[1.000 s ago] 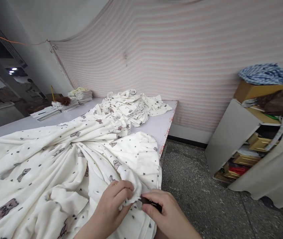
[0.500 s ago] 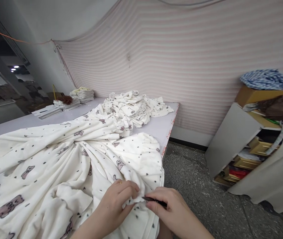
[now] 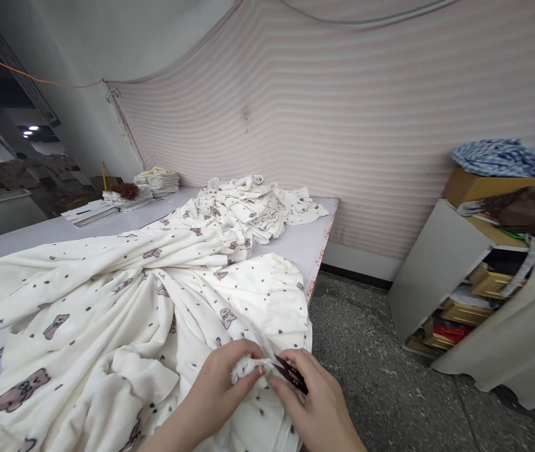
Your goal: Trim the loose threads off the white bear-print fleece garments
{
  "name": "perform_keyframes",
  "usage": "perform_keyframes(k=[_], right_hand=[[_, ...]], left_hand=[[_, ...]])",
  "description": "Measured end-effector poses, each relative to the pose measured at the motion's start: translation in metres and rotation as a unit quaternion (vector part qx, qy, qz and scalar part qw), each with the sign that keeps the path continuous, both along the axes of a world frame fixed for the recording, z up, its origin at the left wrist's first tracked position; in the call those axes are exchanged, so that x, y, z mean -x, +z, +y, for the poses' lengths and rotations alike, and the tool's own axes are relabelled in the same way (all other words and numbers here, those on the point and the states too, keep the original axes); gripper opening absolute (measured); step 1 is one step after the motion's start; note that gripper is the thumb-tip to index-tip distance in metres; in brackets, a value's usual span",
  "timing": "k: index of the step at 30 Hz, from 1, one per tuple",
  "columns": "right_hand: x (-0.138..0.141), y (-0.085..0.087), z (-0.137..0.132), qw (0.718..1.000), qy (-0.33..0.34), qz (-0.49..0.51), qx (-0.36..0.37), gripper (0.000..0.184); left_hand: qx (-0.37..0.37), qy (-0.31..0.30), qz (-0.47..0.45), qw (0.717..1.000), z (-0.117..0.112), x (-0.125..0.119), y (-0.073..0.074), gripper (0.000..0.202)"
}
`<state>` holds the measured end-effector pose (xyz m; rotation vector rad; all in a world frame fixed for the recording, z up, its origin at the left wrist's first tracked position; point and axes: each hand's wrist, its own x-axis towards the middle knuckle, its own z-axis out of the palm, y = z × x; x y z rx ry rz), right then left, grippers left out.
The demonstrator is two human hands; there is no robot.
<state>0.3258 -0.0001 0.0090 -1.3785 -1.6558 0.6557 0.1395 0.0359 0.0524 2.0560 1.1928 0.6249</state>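
Note:
White plush fabric [image 3: 206, 314] printed with bears and small dark spots lies in loose folds over the near part of the table. My left hand [image 3: 218, 386] pinches a bunched edge of it between thumb and fingers. In my right hand [image 3: 312, 392] is a small pair of dark thread snips [image 3: 291, 374], gripped between thumb and fingers. Their tip points left and reaches the pinched edge. The two hands are close together at the table's front right. The far ends of the snips are hidden in my palm.
More of the same printed fabric [image 3: 253, 204] is heaped farther back on the pale table [image 3: 291, 242]. Stacks of folded cloth [image 3: 157, 182] stand at the far left. Striped cloth [image 3: 343, 119] hangs behind. At right is a shelf cabinet [image 3: 441, 270] with drawers and cloth on top.
My left hand has turned, so the bunched edge now shows between thumb and fingers. The snips are tilted more and their dark body shows more, still close to the fabric.

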Motion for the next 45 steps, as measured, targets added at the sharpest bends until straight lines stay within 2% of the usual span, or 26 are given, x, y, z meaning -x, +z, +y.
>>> perform_keyframes(k=[1,3,6,8,10,12,14,16,20,22,24,26,28,31,34,37,39,40,41,43,45], right_hand=[[0.005,-0.004,0.004,1.0,-0.022,0.017,-0.009,0.01],[0.013,-0.01,0.011,0.996,-0.046,0.073,-0.026,0.01],[0.024,-0.014,0.015,0.985,-0.02,0.165,-0.041,0.013],[0.03,-0.014,0.014,0.985,0.004,0.164,-0.056,0.019],[0.034,-0.013,0.012,0.988,0.011,0.135,-0.07,0.02],[0.039,-0.014,0.011,0.989,0.014,0.13,-0.066,0.014],[0.043,-0.015,0.012,0.987,0.019,0.155,-0.037,0.008],[0.047,-0.016,0.014,0.981,0.023,0.194,-0.004,0.015],[0.047,-0.013,0.016,0.955,0.032,0.29,0.05,0.023],[0.042,-0.007,0.014,0.954,0.042,0.292,0.058,0.02],[0.035,0.0,0.011,0.967,0.061,0.243,0.046,0.018],[0.029,0.008,0.01,0.977,0.084,0.191,0.039,0.019],[0.028,0.012,0.011,0.977,0.1,0.183,0.051,0.017],[0.032,0.01,0.016,0.965,0.109,0.226,0.077,0.016],[0.035,0.001,0.019,0.949,0.112,0.274,0.105,0.019],[0.031,-0.008,0.019,0.938,0.088,0.313,0.123,0.023],[0.028,-0.008,0.019,0.932,0.104,0.316,0.141,0.037],[0.027,-0.007,0.018,0.93,0.131,0.306,0.156,0.038],[0.026,-0.005,0.017,0.929,0.158,0.29,0.169,0.031],[0.026,0.0,0.014,0.936,0.179,0.251,0.173,0.012],[0.025,0.003,0.007,0.962,0.139,0.196,0.13,0.006]], left_hand=[[0.036,0.013,-0.018,0.999,0.001,-0.001,0.002,0.015],[0.09,0.04,-0.056,0.994,0.003,-0.002,0.005,0.023],[0.131,0.074,-0.109,0.983,0.006,-0.002,0.005,0.028],[0.143,0.059,-0.138,0.978,0.006,0.001,0.004,0.029],[0.146,0.029,-0.146,0.978,0.005,0.006,0.003,0.031],[0.138,0.025,-0.123,0.982,0.001,0.011,0.0,0.029],[0.12,0.056,-0.077,0.988,-0.004,0.014,-0.002,0.027],[0.097,0.083,-0.044,0.991,-0.007,0.015,-0.002,0.029],[0.081,0.096,-0.062,0.99,-0.01,0.012,-0.002,0.023],[0.093,0.128,-0.083,0.984,-0.009,0.012,-0.002,0.027],[0.105,0.15,-0.106,0.977,-0.008,0.015,-0.002,0.028],[0.117,0.144,-0.126,0.974,-0.007,0.016,-0.003,0.028],[0.13,0.124,-0.138,0.974,-0.006,0.016,-0.003,0.027],[0.137,0.109,-0.135,0.975,-0.006,0.014,-0.002,0.025],[0.126,0.107,-0.103,0.981,-0.007,0.015,0.0,0.025],[0.093,0.111,-0.048,0.988,-0.011,0.02,0.002,0.027],[0.051,0.074,-0.006,0.996,-0.015,0.025,0.001,0.021],[0.013,0.043,0.014,0.999,-0.018,0.028,-0.001,0.016],[-0.036,0.013,0.034,0.999,-0.02,0.031,-0.004,0.012],[-0.151,-0.017,0.052,0.987,-0.025,0.036,-0.01,0.019],[-0.251,-0.017,0.046,0.967,-0.03,0.04,-0.016,0.028]])
